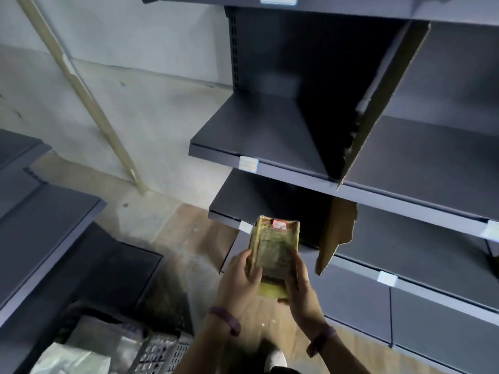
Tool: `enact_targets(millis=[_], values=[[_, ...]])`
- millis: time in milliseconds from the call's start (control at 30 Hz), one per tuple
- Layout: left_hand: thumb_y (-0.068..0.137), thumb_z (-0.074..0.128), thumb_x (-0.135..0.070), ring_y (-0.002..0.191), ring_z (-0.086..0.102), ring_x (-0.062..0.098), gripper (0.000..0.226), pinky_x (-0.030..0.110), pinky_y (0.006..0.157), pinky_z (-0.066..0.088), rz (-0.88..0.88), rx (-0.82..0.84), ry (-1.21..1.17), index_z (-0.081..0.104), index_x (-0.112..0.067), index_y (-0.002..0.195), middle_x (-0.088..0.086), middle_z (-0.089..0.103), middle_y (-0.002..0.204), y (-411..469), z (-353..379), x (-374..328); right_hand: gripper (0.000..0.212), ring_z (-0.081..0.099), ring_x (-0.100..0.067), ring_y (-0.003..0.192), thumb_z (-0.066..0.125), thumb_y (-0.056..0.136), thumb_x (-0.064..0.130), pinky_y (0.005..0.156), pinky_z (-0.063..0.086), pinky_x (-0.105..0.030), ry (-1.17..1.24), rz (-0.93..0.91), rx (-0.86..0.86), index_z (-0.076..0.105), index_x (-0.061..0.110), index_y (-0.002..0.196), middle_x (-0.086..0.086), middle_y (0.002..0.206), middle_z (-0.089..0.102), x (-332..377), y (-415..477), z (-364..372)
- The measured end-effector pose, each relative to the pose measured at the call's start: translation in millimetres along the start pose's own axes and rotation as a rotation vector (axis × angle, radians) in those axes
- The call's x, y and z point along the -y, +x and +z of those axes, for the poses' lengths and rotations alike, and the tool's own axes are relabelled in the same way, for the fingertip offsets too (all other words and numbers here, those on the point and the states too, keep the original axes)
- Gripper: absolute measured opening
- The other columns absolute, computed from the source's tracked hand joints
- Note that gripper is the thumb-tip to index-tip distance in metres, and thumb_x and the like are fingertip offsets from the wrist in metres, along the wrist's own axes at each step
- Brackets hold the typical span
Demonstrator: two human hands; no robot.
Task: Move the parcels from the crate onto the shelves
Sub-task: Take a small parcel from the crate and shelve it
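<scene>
A yellow-brown parcel [274, 248] with a small red-edged label at its top is held upright in front of the dark grey shelves [259, 130]. My left hand [239, 282] grips its left edge and my right hand [299, 290] grips its right edge and lower corner. The parcel hovers just before the front edge of the lower shelf [229, 214]. At the bottom left stands the dark crate [162, 349], with white and silvery plastic-wrapped parcels [81, 354] inside it.
Torn cardboard dividers stand on the shelves, one on the middle shelf [386, 103] and one on the shelf below it [337, 233]. Another grey shelf unit [40, 217] is at the left. A beige strip [81, 90] leans on the wall. My shoe [275, 359] is on the wooden floor.
</scene>
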State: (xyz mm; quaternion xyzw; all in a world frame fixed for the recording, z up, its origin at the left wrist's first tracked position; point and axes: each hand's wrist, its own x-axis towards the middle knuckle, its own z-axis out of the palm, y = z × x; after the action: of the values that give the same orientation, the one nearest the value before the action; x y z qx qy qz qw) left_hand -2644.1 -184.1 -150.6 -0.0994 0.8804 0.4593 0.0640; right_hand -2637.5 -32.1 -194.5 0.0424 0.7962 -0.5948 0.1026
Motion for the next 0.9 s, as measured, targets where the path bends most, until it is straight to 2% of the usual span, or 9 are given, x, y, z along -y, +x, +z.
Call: enact_targets(millis=[167,267,333,433,500,567,633,767,900], values=[[0.092,0.057,-0.025,0.104,0.056,0.010,0.041,0.025,0.089,0.047,0.025,0.006,0.002,0.049,-0.016,0.131,0.000,0.058,0.121,28,-10,14,0.048,0.059,-0.025,0.109,0.037,0.102,0.022,0.068,0.058,-0.053,-0.005,-0.002,-0.004,0.023,0.044,0.142,0.009,0.137,0.044,7,21,12],[0.091,0.058,-0.023,0.108,0.059,0.015,0.045,0.033,0.092,0.050,0.042,0.096,-0.021,0.046,-0.017,0.134,0.003,0.058,0.125,44,-10,20,0.048,0.058,-0.028,0.112,0.037,0.103,0.024,0.070,0.058,-0.054,0.003,0.038,-0.078,0.023,0.043,0.144,0.008,0.137,0.045,5,31,16],[0.091,0.058,-0.024,0.110,0.058,0.015,0.047,0.031,0.093,0.049,0.066,0.184,-0.012,0.043,-0.019,0.136,0.001,0.056,0.128,57,-8,28,0.048,0.060,-0.029,0.110,0.036,0.103,0.029,0.069,0.059,-0.051,-0.004,0.101,-0.118,0.023,0.041,0.147,0.007,0.137,0.047,1,36,21],[0.091,0.058,-0.028,0.108,0.059,0.013,0.049,0.024,0.089,0.048,0.079,0.293,0.000,0.042,-0.022,0.137,-0.004,0.056,0.128,71,-8,45,0.040,0.062,-0.022,0.111,0.034,0.102,0.045,0.068,0.058,-0.042,0.113,0.208,-0.126,0.031,0.045,0.142,0.010,0.133,0.056,1,40,34],[0.091,0.058,-0.030,0.108,0.059,0.013,0.050,0.025,0.089,0.049,0.073,0.347,0.008,0.041,-0.021,0.137,-0.004,0.055,0.129,79,-9,56,0.027,0.066,-0.004,0.102,0.028,0.104,0.046,0.062,0.056,-0.023,0.165,0.227,-0.115,0.042,0.050,0.126,0.026,0.114,0.065,0,42,42],[0.090,0.057,-0.036,0.103,0.060,0.010,0.050,0.021,0.082,0.049,0.059,0.404,0.031,0.043,-0.021,0.136,-0.007,0.056,0.125,84,-11,68,0.026,0.066,0.006,0.093,0.025,0.106,0.040,0.056,0.052,-0.016,0.179,0.292,-0.117,0.045,0.048,0.120,0.035,0.102,0.065,-4,43,53],[0.090,0.056,-0.039,0.097,0.059,0.007,0.049,0.017,0.077,0.047,0.040,0.436,0.040,0.043,-0.022,0.135,-0.011,0.055,0.120,86,-12,77,0.026,0.061,-0.002,0.101,0.028,0.107,0.032,0.063,0.051,-0.022,0.246,0.351,-0.115,0.037,0.044,0.127,0.029,0.115,0.057,-7,44,63],[0.089,0.058,-0.039,0.101,0.060,0.012,0.050,0.027,0.085,0.052,-0.039,0.467,0.039,0.043,-0.021,0.134,-0.005,0.059,0.122,97,-16,97,0.042,0.045,-0.019,0.119,0.030,0.106,0.017,0.084,0.048,-0.038,0.233,0.385,-0.123,0.021,0.036,0.142,0.002,0.133,0.040,-21,54,81],[0.089,0.059,-0.039,0.100,0.061,0.014,0.051,0.032,0.086,0.052,-0.090,0.505,0.034,0.043,-0.020,0.133,-0.004,0.059,0.120,105,-18,112,0.045,0.043,-0.021,0.120,0.029,0.106,0.014,0.077,0.047,-0.036,0.240,0.426,-0.097,0.017,0.028,0.147,-0.001,0.134,0.040,-31,66,96]])
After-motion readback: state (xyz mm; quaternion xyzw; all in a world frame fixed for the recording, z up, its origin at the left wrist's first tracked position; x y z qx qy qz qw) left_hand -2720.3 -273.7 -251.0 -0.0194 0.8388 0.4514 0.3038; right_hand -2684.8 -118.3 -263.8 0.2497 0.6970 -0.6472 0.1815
